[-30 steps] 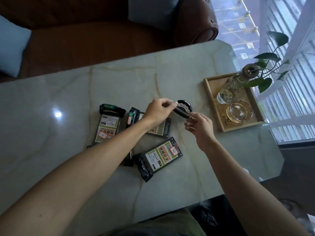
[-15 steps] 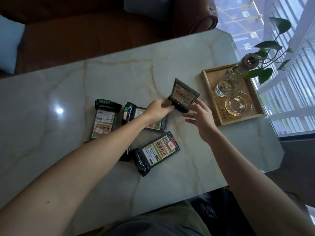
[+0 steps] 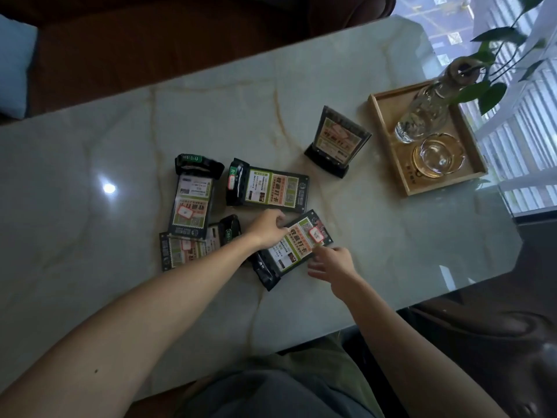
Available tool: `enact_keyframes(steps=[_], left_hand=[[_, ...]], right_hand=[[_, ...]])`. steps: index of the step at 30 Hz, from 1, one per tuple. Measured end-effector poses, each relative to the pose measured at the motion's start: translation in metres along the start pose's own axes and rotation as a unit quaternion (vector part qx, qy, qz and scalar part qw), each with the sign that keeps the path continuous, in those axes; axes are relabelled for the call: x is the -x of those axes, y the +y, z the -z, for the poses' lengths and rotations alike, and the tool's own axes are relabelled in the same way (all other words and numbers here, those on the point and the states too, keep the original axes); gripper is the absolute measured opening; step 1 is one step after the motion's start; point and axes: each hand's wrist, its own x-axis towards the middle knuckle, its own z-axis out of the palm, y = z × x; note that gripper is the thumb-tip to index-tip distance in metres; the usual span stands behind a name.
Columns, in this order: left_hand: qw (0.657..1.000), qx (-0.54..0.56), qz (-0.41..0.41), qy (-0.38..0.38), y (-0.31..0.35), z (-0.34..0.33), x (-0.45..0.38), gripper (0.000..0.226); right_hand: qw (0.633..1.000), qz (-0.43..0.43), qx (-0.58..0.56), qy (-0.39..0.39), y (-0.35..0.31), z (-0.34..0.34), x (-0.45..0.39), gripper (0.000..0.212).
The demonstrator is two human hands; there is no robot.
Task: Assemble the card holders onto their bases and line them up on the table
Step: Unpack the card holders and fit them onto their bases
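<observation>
left forearm [image 3: 150, 312] covers the near end of the lower-left card holder [image 3: 187, 248] and part of the black base [image 3: 230, 230] beside it. left hand [image 3: 268, 229] hides the top-left edge of the nearest card holder [image 3: 294, 247]; whether its fingers pinch or just rest on it is unclear. right hand [image 3: 331, 263] fingertips blur at that holder's near edge, contact unclear. print on all cards too small to read. plant [image 3: 488, 89] and blue cushion [image 3: 13, 64] cut off by frame edges.

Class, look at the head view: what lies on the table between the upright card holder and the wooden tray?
Nothing: in the head view, only bare marble table separates the upright card holder from the wooden tray.
</observation>
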Motion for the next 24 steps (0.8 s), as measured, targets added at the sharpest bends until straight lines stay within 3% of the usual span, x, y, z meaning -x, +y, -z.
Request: enact_keyframes(steps=[3, 6, 9, 15, 21, 24], left_hand=[[1.0, 0.018, -0.011, -0.002, -0.004, -0.003, 0.004, 0.026], [0.999, 0.014, -0.034, -0.013, -0.004, -0.001, 0.011, 0.018], [0.997, 0.023, -0.068, -0.018, 0.0, 0.004, 0.019, 0.008], [0.988, 0.075, -0.131, 0.02, 0.026, 0.02, 0.024, 0.015], [0.975, 0.118, -0.174, 0.074, 0.054, 0.02, 0.021, 0.006], [0.968, 0.127, -0.194, 0.094, 0.059, 0.014, 0.02, 0.015]], right_hand=[[0.995, -0.021, -0.091, -0.019, 0.01, -0.009, 0.006, 0.016], [0.995, 0.0, -0.098, -0.014, 0.013, -0.01, 0.01, 0.007], [0.995, 0.066, -0.078, -0.01, 0.008, -0.004, 0.018, 0.011], [0.972, 0.232, -0.014, 0.022, -0.031, 0.017, 0.035, 0.014], [0.934, 0.335, 0.08, 0.096, -0.059, 0.038, 0.033, 0.015], [0.913, 0.37, 0.124, 0.12, -0.062, 0.047, 0.031, 0.014]])
